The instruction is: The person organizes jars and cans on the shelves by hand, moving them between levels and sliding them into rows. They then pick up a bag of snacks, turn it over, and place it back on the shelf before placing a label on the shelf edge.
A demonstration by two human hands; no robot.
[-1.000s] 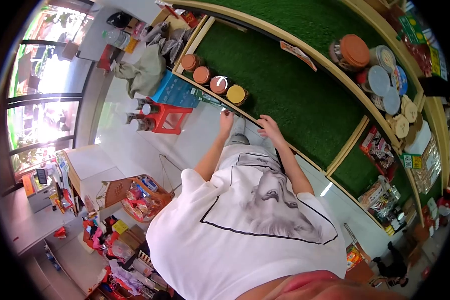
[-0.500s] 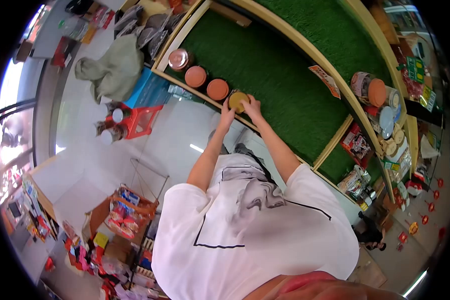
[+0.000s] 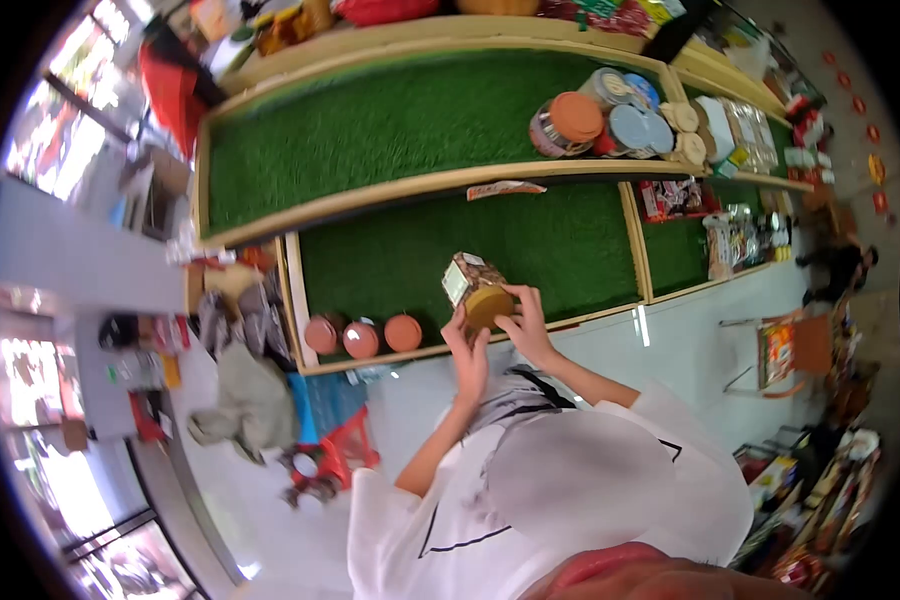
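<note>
A jar with a gold-yellow lid is held between my two hands over the lower green shelf. It is tilted so that its lid points toward me, and its side shows a pale label and brown contents. My left hand grips the lid end from the left. On the other side, my right hand has its fingers and thumb against the lid. To the left of my hands stand three jars in a row along the shelf's front edge, among them a jar with an orange-pink lid.
A wooden rim divides the lower shelf from a raised green shelf. Several jars, one an orange-lidded jar, stand up there at the right. A red stool is on the floor at left; a chair stands at right.
My view has turned, and the row of jars now appears lower and further left. The gold-lidded jar has come away from the row and tipped, so its side and label now show.
</note>
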